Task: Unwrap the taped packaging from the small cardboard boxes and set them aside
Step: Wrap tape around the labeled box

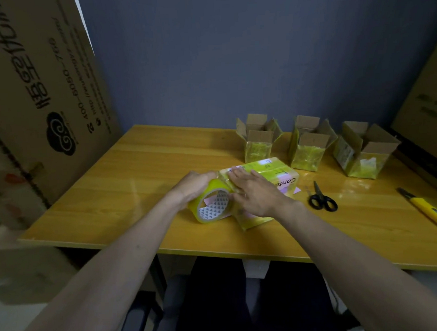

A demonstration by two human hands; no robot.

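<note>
Both hands work mid-table: left hand (pixel 197 184) grips a yellow tape roll (pixel 212 203), right hand (pixel 251 191) presses flat fingers on a taped box (pixel 271 172). Three small boxes (pixel 310 145) stand open at the far right edge; their contents cannot be made out.

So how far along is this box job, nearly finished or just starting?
Three small cardboard boxes stand open at the back of the table, so they look done. In hand is a tape-covered package: the right hand presses flat on it, while the left hand grips a roll of yellowish tape against it. Scissors and a yellow utility knife lie untouched. No other wrapped boxes are visible.
</note>
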